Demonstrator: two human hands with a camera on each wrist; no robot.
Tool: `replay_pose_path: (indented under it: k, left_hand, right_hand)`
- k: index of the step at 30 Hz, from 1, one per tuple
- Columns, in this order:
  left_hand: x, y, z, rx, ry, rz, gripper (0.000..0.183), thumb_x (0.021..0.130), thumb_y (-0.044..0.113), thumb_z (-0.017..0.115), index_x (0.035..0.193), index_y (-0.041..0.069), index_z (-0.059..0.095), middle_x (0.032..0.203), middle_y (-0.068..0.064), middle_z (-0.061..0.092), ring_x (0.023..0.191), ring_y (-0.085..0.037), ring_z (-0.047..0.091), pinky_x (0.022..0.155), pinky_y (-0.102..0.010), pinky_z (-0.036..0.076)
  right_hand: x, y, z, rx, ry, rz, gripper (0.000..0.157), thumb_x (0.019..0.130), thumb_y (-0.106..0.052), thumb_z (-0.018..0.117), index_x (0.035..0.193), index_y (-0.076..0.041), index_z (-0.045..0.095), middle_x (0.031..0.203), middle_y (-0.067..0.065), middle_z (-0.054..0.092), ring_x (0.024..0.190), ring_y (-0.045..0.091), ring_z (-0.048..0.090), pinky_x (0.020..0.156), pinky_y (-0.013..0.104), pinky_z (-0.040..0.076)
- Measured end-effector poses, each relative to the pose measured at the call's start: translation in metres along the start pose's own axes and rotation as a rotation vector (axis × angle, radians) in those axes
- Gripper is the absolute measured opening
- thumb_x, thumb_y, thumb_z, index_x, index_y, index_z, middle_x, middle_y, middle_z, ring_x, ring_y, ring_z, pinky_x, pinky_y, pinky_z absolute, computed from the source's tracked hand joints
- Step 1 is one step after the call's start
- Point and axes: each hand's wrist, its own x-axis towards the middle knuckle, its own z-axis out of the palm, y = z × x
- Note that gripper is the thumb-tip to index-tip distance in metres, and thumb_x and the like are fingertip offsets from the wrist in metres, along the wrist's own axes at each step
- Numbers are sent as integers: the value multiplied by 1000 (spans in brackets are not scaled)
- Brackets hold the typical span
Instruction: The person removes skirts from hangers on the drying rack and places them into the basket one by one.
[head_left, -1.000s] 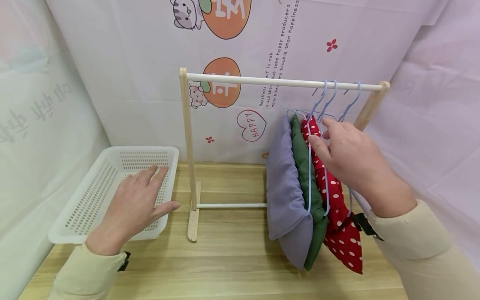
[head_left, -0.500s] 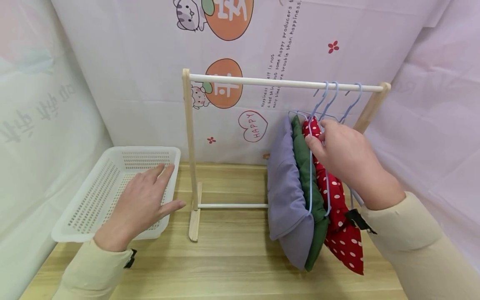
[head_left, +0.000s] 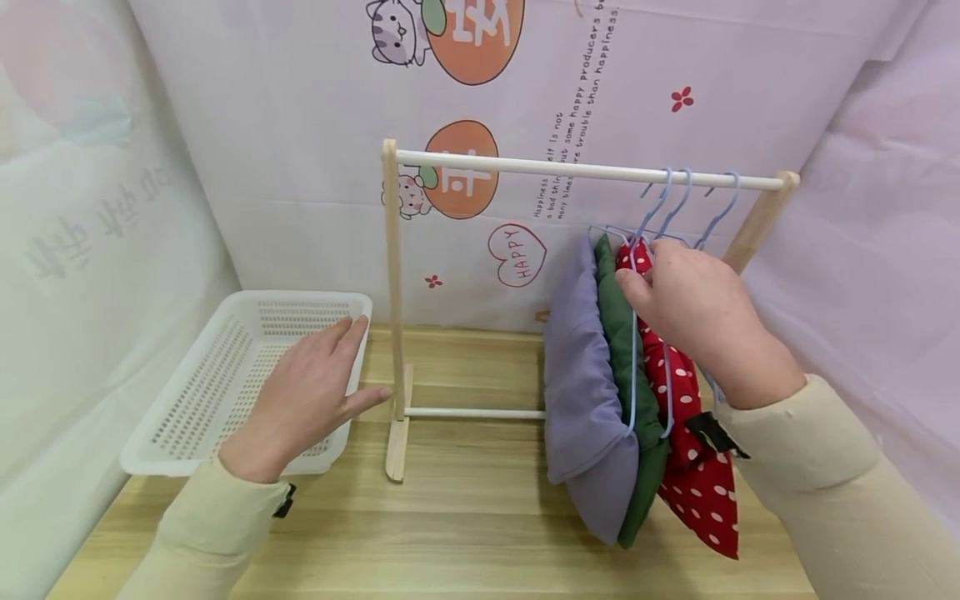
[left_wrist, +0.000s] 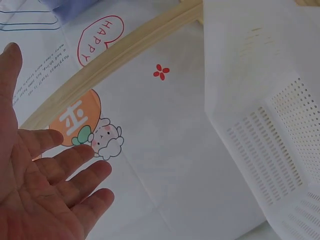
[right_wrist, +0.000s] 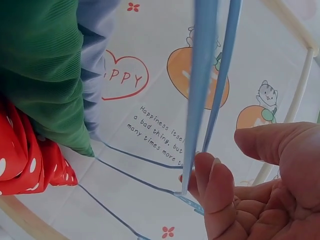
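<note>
My right hand (head_left: 697, 308) is beside the blue hangers (head_left: 634, 358) at the right of the rack. In the right wrist view, its bent fingertips (right_wrist: 220, 185) are close against a hanger's wire frame, while the thumb (right_wrist: 255, 145) stands apart. On the hangers are a lavender puffy cloth piece (head_left: 581, 367), a green one (head_left: 618, 325) and a red one with white dots (head_left: 678, 400); their exact kind is unclear. My left hand (head_left: 311, 392) hovers over the white basket's right side, fingers spread and holding nothing; the left wrist view shows its palm (left_wrist: 45, 185).
The clothes rack has a white top bar (head_left: 525, 167), wooden posts (head_left: 393, 283) and a lower bar (head_left: 476, 414). A white perforated basket (head_left: 176, 400) stands on the wooden table (head_left: 450, 517) at the left. Printed cloth walls (head_left: 315, 125) enclose the back and sides.
The head view has shifted, so the scene sits farther right. My right hand has come a little nearer the hangers, its fingers more bent. My left hand has drifted right over the basket.
</note>
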Motion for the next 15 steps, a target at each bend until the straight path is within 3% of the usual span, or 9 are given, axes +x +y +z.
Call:
replay_pose_path:
  k: [15]
  left_hand:
    - [21, 10, 0, -66, 33, -31, 98, 85, 58, 65, 147, -7, 27, 147, -25, 38, 130, -41, 43, 104, -53, 37]
  right_hand:
    - [9, -4, 4, 14, -38, 35, 41, 97, -38, 50, 86, 2, 52, 68, 16, 51, 55, 29, 53, 49, 38, 42]
